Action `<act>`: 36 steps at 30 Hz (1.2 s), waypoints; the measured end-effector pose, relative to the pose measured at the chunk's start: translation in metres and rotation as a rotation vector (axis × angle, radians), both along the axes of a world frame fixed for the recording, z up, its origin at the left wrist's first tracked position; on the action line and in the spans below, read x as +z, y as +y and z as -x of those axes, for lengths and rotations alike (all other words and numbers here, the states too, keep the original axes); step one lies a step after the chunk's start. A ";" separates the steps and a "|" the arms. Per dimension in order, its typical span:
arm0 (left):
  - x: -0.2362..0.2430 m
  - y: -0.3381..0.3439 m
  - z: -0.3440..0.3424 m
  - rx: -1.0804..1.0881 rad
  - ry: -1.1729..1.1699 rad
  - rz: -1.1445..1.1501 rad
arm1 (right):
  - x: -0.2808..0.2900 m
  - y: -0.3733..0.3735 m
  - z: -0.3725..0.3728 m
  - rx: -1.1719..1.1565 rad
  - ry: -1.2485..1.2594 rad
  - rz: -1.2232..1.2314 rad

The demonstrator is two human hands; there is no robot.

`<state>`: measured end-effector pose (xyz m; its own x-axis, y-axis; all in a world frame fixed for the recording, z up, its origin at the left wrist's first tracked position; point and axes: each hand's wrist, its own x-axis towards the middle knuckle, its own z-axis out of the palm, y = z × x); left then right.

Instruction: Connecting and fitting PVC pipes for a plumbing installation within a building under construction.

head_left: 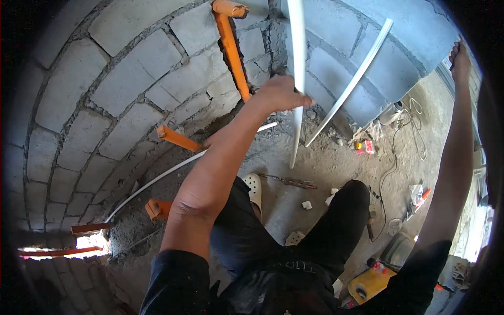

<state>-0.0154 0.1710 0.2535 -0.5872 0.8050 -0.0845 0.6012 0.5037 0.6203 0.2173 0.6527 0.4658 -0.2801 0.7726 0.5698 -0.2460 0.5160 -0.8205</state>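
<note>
My left hand (286, 95) is wrapped around a long white plastic pipe (297, 42). The pipe stands nearly upright in front of the wall corner, its top running out of view and its lower end close to the floor. Far to the right, my right hand (461, 62) is raised beside the end of the block wall, its fingers closed; what they grip, if anything, does not show clearly. A second white pipe (350, 81) leans against the right wall. Lower down, a thin white pipe (152, 177) runs along the foot of the left wall, partly behind my left forearm.
An orange pipe (231, 55) is set in the left wall, and an orange stub (178, 138) sticks up below it. A long tool (291, 181) lies near my shoe. Right of my knee are a cable (395, 157), a bottle (365, 147) and a yellow container (371, 284).
</note>
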 end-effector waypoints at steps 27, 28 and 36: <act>-0.046 -0.013 0.035 0.079 -0.431 -0.407 | -0.029 0.028 -0.007 -0.117 -0.064 -0.034; -0.051 -0.017 0.042 0.081 -0.447 -0.392 | -0.031 0.028 -0.008 -0.120 -0.051 -0.035; -0.110 -0.033 0.103 0.379 -0.334 -0.392 | -0.037 -0.007 0.003 -0.228 -0.054 -0.131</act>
<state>-0.1182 0.1379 0.1433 -0.8304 0.5546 -0.0536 0.1681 0.3410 0.9249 0.2143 0.6457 0.4283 -0.1399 0.7395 0.6584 -0.0694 0.6560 -0.7516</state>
